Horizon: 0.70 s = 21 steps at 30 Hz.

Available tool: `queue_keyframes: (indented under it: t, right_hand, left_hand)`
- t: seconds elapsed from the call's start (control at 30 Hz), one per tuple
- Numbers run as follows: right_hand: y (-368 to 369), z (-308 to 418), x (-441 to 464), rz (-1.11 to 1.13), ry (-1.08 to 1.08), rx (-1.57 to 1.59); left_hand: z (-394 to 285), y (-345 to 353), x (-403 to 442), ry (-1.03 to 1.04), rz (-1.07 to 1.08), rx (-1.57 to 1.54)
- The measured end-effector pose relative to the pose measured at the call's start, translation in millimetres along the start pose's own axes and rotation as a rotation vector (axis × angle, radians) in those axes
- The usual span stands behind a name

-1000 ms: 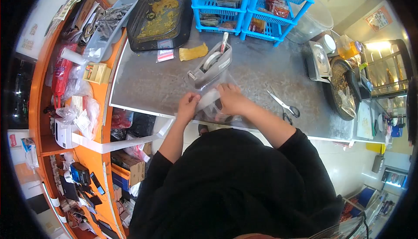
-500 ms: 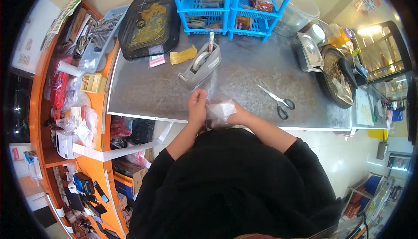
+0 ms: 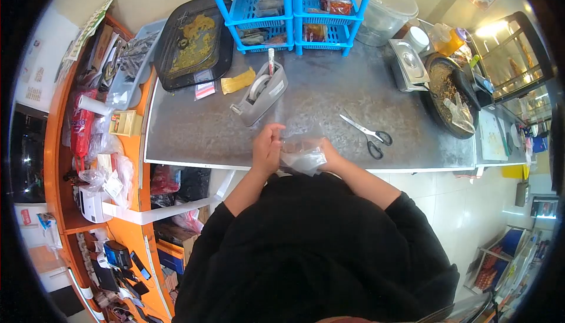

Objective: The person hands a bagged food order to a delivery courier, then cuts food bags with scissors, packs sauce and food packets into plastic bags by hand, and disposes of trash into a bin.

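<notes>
A clear plastic bag (image 3: 303, 159) is between my hands at the table's front edge, its contents hard to make out. My right hand (image 3: 331, 157) grips it from the right, with the fingers partly hidden behind the plastic. At the bag's left side, my left hand (image 3: 268, 148) has its fingers stretched upward and slightly apart; whether it touches the plastic is unclear. Just beyond stands a grey tape dispenser (image 3: 263, 96) with a marker (image 3: 271, 61) upright at its far end. Black-handled scissors (image 3: 368, 135) lie with their blades apart to the right.
Blue tiered baskets (image 3: 292, 20) with packets stand at the back. A black tray (image 3: 226, 67) of yellowish food, a yellow packet (image 3: 238, 80) and a small printed packet (image 3: 205, 87) lie left. Right are a metal container (image 3: 409, 67) and a dark pan (image 3: 435, 93).
My left fingers, closed by the bag before, have straightened and spread. The bag has shifted slightly and hangs lower in my right hand. The whole view has moved a little.
</notes>
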State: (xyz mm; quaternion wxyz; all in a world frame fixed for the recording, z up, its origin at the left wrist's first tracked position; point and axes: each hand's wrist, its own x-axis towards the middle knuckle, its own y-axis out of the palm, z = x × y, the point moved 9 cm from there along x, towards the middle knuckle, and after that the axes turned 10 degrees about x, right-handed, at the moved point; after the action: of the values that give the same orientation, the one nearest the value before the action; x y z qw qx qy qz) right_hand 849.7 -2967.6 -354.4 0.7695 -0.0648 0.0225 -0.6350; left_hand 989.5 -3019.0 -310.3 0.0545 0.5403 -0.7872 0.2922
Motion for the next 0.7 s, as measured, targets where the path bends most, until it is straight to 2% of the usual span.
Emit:
queue_keyframes:
  t: [0.1,0.2,0.23,0.3,0.43,0.53,0.6,0.7]
  right_hand:
    - [-22.5,-1.6,-4.3,-0.161,0.177,0.277]
    - [-44.6,41.6,-7.1,-0.269,0.210,0.293]
    - [-52.3,38.6,-5.0,-0.300,0.120,0.261]
    - [-77.3,35.9,-3.6,-0.514,0.032,0.436]
    - [-132.4,38.3,4.2,-0.821,-0.127,0.724]
    - [-157.0,36.7,5.3,-0.822,0.023,0.730]
    - [-167.1,5.2,13.4,-0.768,0.133,0.698]
    - [-156.2,-36.1,14.8,-0.677,0.345,0.670]
  left_hand:
    - [20.5,-9.5,-4.0,-0.091,-0.082,0.032]
    - [23.0,-16.4,-6.3,-0.084,-0.157,0.154]
    - [26.9,-15.5,-7.5,-0.142,-0.126,0.182]
    - [29.4,-16.6,-6.3,-0.253,-0.069,0.238]
    - [50.0,-32.8,-5.9,-0.409,-0.111,0.391]
    - [82.3,-55.4,-11.9,-0.549,-0.162,0.479]
    - [86.1,-66.5,-8.4,-0.597,-0.157,0.545]
    - [54.5,-76.4,3.6,-0.405,-0.326,0.617]
